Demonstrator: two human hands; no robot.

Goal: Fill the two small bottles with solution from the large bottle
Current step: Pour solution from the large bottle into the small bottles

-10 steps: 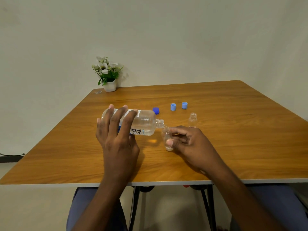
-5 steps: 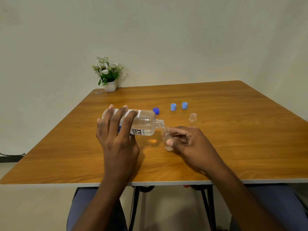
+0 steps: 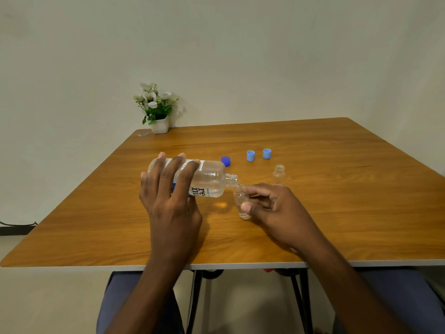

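My left hand [image 3: 168, 196] grips the large clear bottle [image 3: 209, 180], which lies almost level above the table with its open neck pointing right. Its mouth meets the mouth of a small clear bottle [image 3: 241, 202], tilted and pinched by my right hand [image 3: 277, 210] just above the table. A little clear liquid sits in the bottom of that small bottle. The other small bottle [image 3: 278, 175] stands upright and uncapped behind my right hand.
On the wooden table [image 3: 337, 213] lie a dark blue cap [image 3: 225, 161] and two light blue caps [image 3: 250, 155] [image 3: 267, 153] behind the bottles. A white pot of flowers [image 3: 157, 109] stands at the far left corner against the wall.
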